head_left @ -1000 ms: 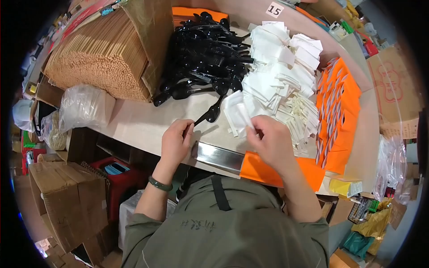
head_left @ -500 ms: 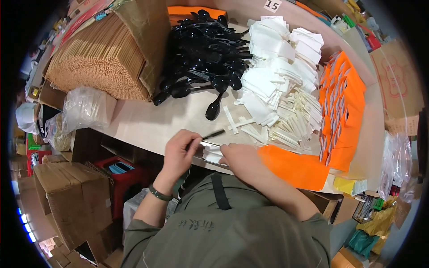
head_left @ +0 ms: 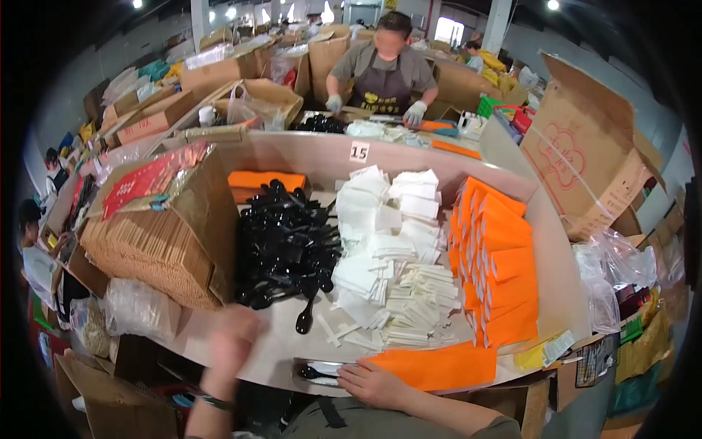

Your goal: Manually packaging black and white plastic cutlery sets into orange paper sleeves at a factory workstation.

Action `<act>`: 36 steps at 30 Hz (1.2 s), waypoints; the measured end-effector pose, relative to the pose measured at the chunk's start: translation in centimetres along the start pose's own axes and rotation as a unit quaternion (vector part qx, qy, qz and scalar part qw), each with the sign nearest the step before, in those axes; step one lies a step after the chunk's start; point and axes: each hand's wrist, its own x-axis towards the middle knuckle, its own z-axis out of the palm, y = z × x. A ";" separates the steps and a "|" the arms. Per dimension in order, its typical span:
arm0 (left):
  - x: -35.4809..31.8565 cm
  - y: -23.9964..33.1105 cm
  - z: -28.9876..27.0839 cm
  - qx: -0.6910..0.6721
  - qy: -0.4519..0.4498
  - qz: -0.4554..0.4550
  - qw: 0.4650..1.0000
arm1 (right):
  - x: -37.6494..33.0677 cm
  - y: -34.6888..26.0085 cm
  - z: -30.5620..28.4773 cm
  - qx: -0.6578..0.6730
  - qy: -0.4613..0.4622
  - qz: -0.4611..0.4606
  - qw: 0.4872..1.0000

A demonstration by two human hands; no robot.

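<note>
Pinning an orange sleeve (head_left: 439,366) at the near table edge (head_left: 270,366), right hand (head_left: 376,384) flat, fingers together, beside a black spoon (head_left: 318,373). Left hand (head_left: 234,336), blurred, grip unclear, nearing the black spoon pile (head_left: 285,245); best taking one only.

big warehouse-type room, bright ceiling lamps (head_left: 553,4) overhead, white pillars (head_left: 496,25) at the back, daylight at a far opening (head_left: 444,29). pale curved counter (head_left: 409,157) with a raised back rim. open cardboard boxes (head_left: 585,154) stacked all round, clear plastic bags (head_left: 610,274) at right. another person (head_left: 384,66) works at a further counter behind.
</note>
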 end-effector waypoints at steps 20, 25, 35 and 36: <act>15.1 -5.1 -13.2 0.388 -0.013 -0.057 0.920 | -1.5 0.4 0.9 0.066 -0.014 0.075 0.995; 16.7 -3.0 -12.6 0.443 -0.019 -0.079 0.893 | -0.8 0.9 -0.7 0.047 -0.037 0.106 0.993; -7.7 -2.2 -5.2 0.003 0.009 -0.375 0.927 | -1.0 1.0 -2.0 0.144 -0.017 0.153 0.978; -8.5 -0.8 -2.5 -0.158 -0.033 -0.342 0.926 | -1.0 0.8 -2.5 0.132 -0.023 0.158 0.978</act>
